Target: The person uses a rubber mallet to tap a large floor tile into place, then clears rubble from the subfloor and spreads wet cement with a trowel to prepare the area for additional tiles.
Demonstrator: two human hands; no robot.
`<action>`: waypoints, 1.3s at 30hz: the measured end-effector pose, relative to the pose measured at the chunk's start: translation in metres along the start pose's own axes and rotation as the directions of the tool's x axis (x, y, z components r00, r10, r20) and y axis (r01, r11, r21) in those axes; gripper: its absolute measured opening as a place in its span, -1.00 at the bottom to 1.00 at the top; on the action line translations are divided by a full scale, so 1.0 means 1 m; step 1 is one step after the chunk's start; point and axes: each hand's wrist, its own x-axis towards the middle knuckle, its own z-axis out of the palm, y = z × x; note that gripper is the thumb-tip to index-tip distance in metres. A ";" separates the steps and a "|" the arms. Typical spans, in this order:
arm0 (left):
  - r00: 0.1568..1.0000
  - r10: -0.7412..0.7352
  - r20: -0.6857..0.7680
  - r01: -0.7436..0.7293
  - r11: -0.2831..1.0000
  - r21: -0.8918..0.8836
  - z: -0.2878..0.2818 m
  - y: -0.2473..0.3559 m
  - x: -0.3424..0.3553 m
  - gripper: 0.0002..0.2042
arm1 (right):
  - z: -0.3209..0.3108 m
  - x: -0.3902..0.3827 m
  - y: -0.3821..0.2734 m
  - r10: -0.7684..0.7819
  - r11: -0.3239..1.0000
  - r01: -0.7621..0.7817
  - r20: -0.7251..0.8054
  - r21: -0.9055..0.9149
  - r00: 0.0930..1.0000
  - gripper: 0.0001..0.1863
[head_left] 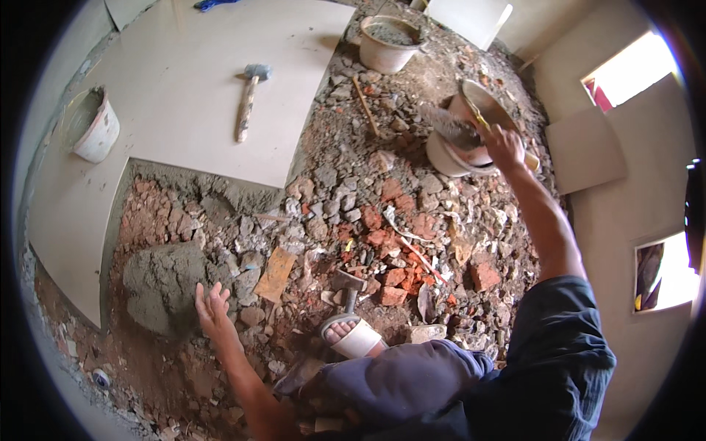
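Left hand [212,305] is open with fingers spread, resting at the edge of the grey mortar pile [163,283] on the brick rubble [382,235]. Right hand [503,145] reaches far out, fingers clamped on the rim of a tilted mortar pan [471,117], which sits over a white bucket [447,158].

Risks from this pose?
1. The right hand tips a mortar-filled pan over a bucket; wet mix may spill onto the rubble.
2. The left hand rests open by the mortar pile, among sharp brick pieces.
3. The sandalled foot sits on loose rubble and may slip.
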 end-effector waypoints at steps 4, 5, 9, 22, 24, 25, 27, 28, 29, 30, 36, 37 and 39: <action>0.999 -0.030 -0.018 0.029 1.000 -0.007 -0.015 -0.006 0.003 -0.46 | 0.030 -0.015 -0.043 0.081 0.963 -0.113 0.138 0.245 0.987 -0.61; 0.999 -0.034 -0.034 0.034 0.999 0.025 -0.015 -0.007 0.005 -0.46 | 0.027 -0.018 -0.043 0.083 0.952 -0.081 0.004 0.296 0.997 -0.62; 0.997 -0.051 -0.051 0.052 0.998 0.019 -0.001 -0.007 0.007 -0.43 | -0.019 -0.037 -0.034 0.134 0.896 -0.081 -0.092 0.436 0.987 -0.69; 0.660 0.166 -0.733 -0.128 0.986 0.109 -0.301 0.060 0.052 -0.44 | -0.230 -0.053 -0.234 -0.427 0.329 0.014 0.136 0.944 0.894 -0.71; 0.665 0.120 -0.737 0.093 0.966 0.241 -0.341 0.011 0.024 -0.43 | -0.236 -0.052 -0.286 -0.574 0.244 0.223 -0.045 0.944 0.818 -0.77; 0.663 0.081 -0.744 0.219 0.929 0.297 -0.352 -0.017 0.010 -0.42 | -0.239 -0.052 -0.310 -0.600 0.296 0.317 -0.083 0.901 0.796 -0.73; 0.639 0.033 -0.769 0.358 0.871 0.335 -0.349 -0.075 -0.013 -0.40 | -0.248 -0.050 -0.358 -0.597 0.165 0.760 -0.550 0.629 0.585 -0.65; 0.658 0.021 -0.752 0.351 0.876 0.331 -0.342 -0.099 -0.017 -0.39 | -0.256 -0.047 -0.378 -0.649 0.151 0.857 -0.604 0.493 0.463 -0.63; 0.674 -0.039 -0.738 0.445 0.819 0.363 -0.333 -0.119 -0.018 -0.36 | -0.265 -0.044 -0.398 -0.673 0.170 0.855 -0.576 0.491 0.464 -0.61; 0.683 -0.101 -0.723 0.521 0.760 0.387 -0.319 -0.136 -0.016 -0.34 | -0.275 -0.040 -0.412 -0.756 0.201 0.826 -0.453 0.526 0.472 -0.59; 0.651 -0.056 -0.757 0.655 0.546 0.522 -0.257 -0.181 0.009 -0.29 | -0.315 0.030 -0.541 -0.809 0.511 0.779 -0.101 0.364 0.579 -0.47; 0.640 -0.107 -0.761 0.686 0.526 0.503 -0.252 -0.186 0.011 -0.29 | -0.312 0.039 -0.549 -0.812 0.530 0.785 -0.073 0.322 0.578 -0.46; 0.619 -0.039 -0.784 0.663 0.561 0.496 -0.248 -0.195 0.012 -0.29 | -0.309 0.060 -0.568 -0.813 0.502 0.790 -0.120 0.353 0.570 -0.39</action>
